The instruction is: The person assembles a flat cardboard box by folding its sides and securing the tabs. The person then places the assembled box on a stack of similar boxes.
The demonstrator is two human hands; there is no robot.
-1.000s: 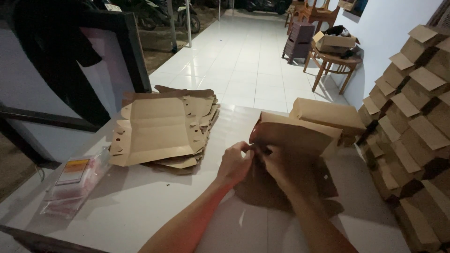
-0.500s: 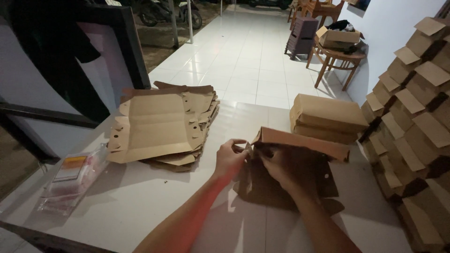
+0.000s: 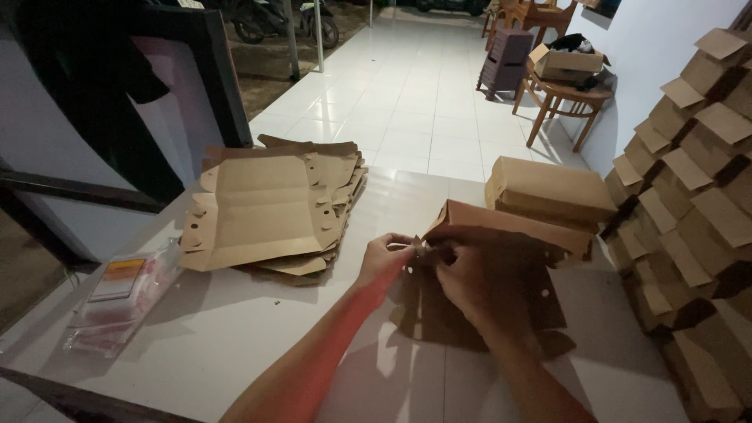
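— On the white table (image 3: 235, 345), where was the cardboard box (image 3: 501, 258)?
— Under both hands. Left hand (image 3: 384, 262) and right hand (image 3: 462, 274) fingertips pinched its near-left corner flap.

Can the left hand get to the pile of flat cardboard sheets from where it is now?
Probably yes. The left hand is pinching the half-folded box, and only bare table lies between it and the flat sheets.

cardboard box (image 3: 501, 258) | brown, half-folded, one wall raised | on white table, pinched at corner
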